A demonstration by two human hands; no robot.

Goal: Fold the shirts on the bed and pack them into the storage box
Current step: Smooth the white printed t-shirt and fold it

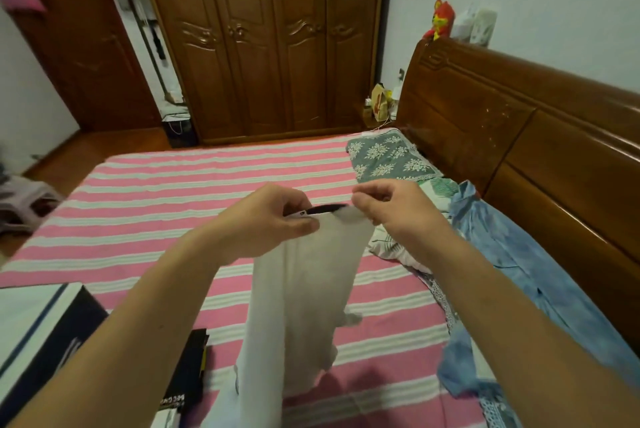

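Hands raised over the bed, both closed in pinch grips. Left hand (273,216) clamped on the upper left corner of a white shirt (301,296); right hand (391,209) clamped on the upper right corner, fingers curled under. Dark collar band (325,208) stretched taut between the two grips. Shirt folded narrow and hung lengthwise, long axis running from the hands down toward the wearer, collar end uppermost and farthest away, lower end trailing onto the striped sheet (173,192). Small flap of fabric projecting at the right edge partway down.

Noted at lower left: storage box (45,334), dark-sided with a pale top, partly covered by the left forearm; a dark printed flap (188,372) lying just beside it. Noted at right: blue shirt (519,271) crumpled along the bed's edge, partly behind the right forearm, with patterned fabric (388,244) bunched between it and the white shirt. Green floral pillow (388,157) against the wooden headboard (519,136). Wardrobe (263,39) beyond the foot of the bed.
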